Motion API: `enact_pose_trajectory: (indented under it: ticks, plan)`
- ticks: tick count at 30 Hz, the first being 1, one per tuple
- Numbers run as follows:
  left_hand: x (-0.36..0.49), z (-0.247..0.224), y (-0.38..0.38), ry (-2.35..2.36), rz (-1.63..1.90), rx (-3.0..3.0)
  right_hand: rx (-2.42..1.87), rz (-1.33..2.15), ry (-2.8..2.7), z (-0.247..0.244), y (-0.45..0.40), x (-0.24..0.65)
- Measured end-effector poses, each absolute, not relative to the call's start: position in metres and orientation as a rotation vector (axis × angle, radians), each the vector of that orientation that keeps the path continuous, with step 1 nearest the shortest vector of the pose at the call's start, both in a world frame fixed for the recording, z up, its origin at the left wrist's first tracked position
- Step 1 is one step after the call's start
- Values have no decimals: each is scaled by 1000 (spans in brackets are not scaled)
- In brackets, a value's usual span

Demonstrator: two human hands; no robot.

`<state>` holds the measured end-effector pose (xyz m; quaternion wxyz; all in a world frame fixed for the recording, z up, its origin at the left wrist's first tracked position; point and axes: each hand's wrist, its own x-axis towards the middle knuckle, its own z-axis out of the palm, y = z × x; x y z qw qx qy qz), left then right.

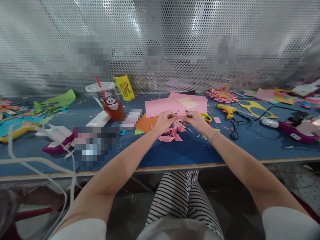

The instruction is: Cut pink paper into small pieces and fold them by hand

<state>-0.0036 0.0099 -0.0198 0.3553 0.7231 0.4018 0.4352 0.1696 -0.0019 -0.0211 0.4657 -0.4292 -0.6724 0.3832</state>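
Both hands meet near the middle of the blue table, fingertips pinched together on a small pink paper piece [181, 115]. My left hand [165, 120] grips its left side and my right hand [196, 120] its right side. Just below them lies a heap of cut pink scraps [172, 134]. Behind the hands are pink sheets [157, 106] with a cream piece of paper [188, 103] on top. Orange paper [146, 123] lies left of my left hand. Yellow-handled scissors [208, 118] are partly hidden behind my right hand.
A cup with a red straw [113, 103] and a yellow roll [124, 87] stand at the back left. Right of the hands are a yellow glue gun [227, 110], its black cable, a pink paper flower [222, 96] and a purple power strip [297, 131]. White cables cross the left side.
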Motion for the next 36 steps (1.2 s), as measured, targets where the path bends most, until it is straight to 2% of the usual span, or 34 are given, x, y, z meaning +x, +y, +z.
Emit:
enact_pose_trajectory:
  ticks: [4,9,15,21,30,33,36]
  plan:
    - [-2,-24,13,968,1174,1777,-1048,689,-1749,-22,1,175]
    - [-3,-25,16,953,1201,1766,-966,653,-1715,-26,6,178]
    - [-6,-22,16,965,1340,1841,-968,855,-1624,-26,5,176]
    - [-8,-20,17,1045,1536,1964,-793,1158,-1473,-23,-1,170]
    - [-3,-11,0,1002,1708,2188,-864,903,-1409,-25,6,174]
    - [0,-9,-6,992,1581,2359,-876,853,-1432,-24,6,175]
    - [4,-13,-6,1053,1466,2265,-865,794,-1479,-20,1,171]
